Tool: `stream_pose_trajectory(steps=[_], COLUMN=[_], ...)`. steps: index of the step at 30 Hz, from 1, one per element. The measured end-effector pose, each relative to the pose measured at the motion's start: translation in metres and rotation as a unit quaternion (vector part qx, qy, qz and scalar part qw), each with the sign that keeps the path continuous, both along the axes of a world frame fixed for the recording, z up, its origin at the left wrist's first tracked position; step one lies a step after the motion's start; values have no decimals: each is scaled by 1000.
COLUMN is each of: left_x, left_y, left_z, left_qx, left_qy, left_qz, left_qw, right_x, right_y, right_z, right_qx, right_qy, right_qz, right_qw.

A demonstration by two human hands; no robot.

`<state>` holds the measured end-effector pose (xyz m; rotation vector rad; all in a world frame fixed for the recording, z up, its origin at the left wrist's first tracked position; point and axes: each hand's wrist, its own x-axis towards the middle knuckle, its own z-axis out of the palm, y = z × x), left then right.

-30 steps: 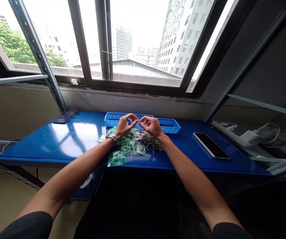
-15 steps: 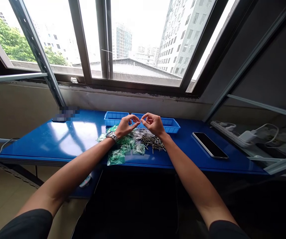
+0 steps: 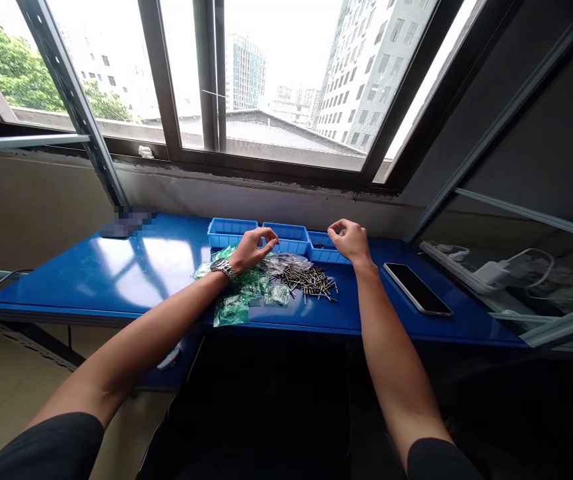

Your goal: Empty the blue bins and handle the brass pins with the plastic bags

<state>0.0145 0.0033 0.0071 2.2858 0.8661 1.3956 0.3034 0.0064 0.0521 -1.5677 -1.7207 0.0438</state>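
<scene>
My left hand [image 3: 255, 248], with a metal watch [image 3: 223, 268] on its wrist, is held above small green-and-clear plastic packets [image 3: 234, 311]. Its thumb and fingertips are curled together; whatever they may pinch is too small to make out. Over the right-hand blue bin [image 3: 319, 251] hovers my right hand [image 3: 350, 240], its thumb and index finger closed in a pinch on something I cannot make out. Between the hands and the desk's front edge lies a loose pile of thin dark and brass-coloured pin-like pieces [image 3: 311, 283]. Clear plastic bags [image 3: 289, 262] lie just behind this pile.
Two more blue bins, a left one [image 3: 231, 230] and a middle one [image 3: 286, 237], line the back of the blue desk [image 3: 96, 280]. A phone [image 3: 416, 289] lies on the right. Farther right are a power strip and a white charger [image 3: 491, 275]. Metal posts flank the desk.
My right hand has moved away from the left, rightward to above the right bin. My left hand stays nearly in place. The pin pile is now more exposed.
</scene>
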Motion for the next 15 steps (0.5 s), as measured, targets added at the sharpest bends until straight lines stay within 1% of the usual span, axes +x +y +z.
stream_pose_trajectory(steps=[2, 4, 6, 8, 11, 15], left_x=[0, 0, 0, 0, 0, -1], left_y=[0, 0, 0, 0, 0, 0], left_z=[0, 0, -1, 0, 0, 0], left_qx=[-1, 0, 0, 2, 4, 6], left_qy=[2, 4, 6, 8, 11, 14], left_qz=[2, 3, 4, 2, 0, 0], left_qw=[1000, 1000, 1000, 1000, 1000, 1000], right_x=[2, 2, 1, 1, 0, -2], right_y=[-8, -19, -30, -39, -44, -40], right_z=[0, 0, -2, -5, -11, -16], right_qx=[-36, -87, -147, -195, -228, -244], right_qy=[-13, -35, -65, -94, -121, -136], right_qz=[18, 61, 112, 145, 160, 165], right_qw=[999, 994, 981, 965, 953, 946])
